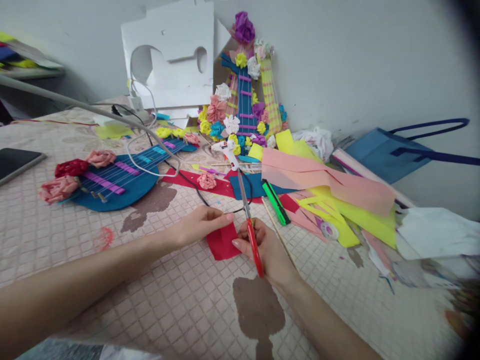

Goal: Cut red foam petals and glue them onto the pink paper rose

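A small red piece of fabric or paper (222,243) is pinched at its upper edge by my left hand (202,224). Red-handled scissors (253,246) are in my right hand (270,250), their blades pointing away from me toward a white glue gun (227,150). My right thumb and fingertips also meet the right edge of the red piece; whether they grip it I cannot tell. Left of the glue gun lies a blue guitar-shaped craft (112,187) with purple strips, strings and paper roses (100,158).
A green box cutter (275,201), pink sheet (322,175) and yellow sheets (369,216) lie to the right. Decorated guitar crafts (245,100) lean on the wall beside white foam board (168,30). A cable (75,95) crosses from the left, above a phone (18,164).
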Demonstrator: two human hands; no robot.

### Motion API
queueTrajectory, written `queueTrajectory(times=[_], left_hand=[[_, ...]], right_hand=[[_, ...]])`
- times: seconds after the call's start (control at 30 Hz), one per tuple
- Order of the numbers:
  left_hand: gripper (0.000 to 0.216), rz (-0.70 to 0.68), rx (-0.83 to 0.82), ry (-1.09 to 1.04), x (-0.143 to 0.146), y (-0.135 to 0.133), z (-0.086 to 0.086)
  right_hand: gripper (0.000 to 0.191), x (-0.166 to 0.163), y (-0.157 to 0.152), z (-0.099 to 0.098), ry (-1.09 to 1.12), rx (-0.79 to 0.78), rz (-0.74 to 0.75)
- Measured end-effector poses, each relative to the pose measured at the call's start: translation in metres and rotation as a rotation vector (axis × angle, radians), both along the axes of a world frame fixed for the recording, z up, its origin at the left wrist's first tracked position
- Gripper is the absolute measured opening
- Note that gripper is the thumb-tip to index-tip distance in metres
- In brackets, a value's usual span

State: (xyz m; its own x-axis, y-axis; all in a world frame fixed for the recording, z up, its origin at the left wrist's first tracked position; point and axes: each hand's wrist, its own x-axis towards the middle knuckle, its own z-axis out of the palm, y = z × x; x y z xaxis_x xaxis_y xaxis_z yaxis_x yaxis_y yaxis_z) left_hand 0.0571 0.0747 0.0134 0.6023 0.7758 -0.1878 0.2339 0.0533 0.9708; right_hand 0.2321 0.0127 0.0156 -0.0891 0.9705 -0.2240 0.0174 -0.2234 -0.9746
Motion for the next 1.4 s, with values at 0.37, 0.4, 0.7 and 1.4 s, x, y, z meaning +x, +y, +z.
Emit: queueTrajectory(times=[0.37,0.4,0.7,1.4], left_hand=[[0.028,0.089,-0.369,-0.255,-0.004,0.006,0.0],[0.03,0.105,-0.428,-0.287,-0.004,0.004,0.002],[0.038,0.156,-0.498,-0.316,0.006,-0.01,0.0],[0.037,0.192,-0.306,-0.21,0.011,-0.015,0.002]], right_hand=[[0.03,0.004,0.001,-0.001,-0.03,0.028,-0.063],[0.029,0.005,0.002,-0.002,-0.019,0.038,-0.076],[0.028,0.004,0.002,-0.004,-0.031,0.1,-0.116],[0.03,0.004,0.002,-0.006,0.004,0.075,-0.118]])
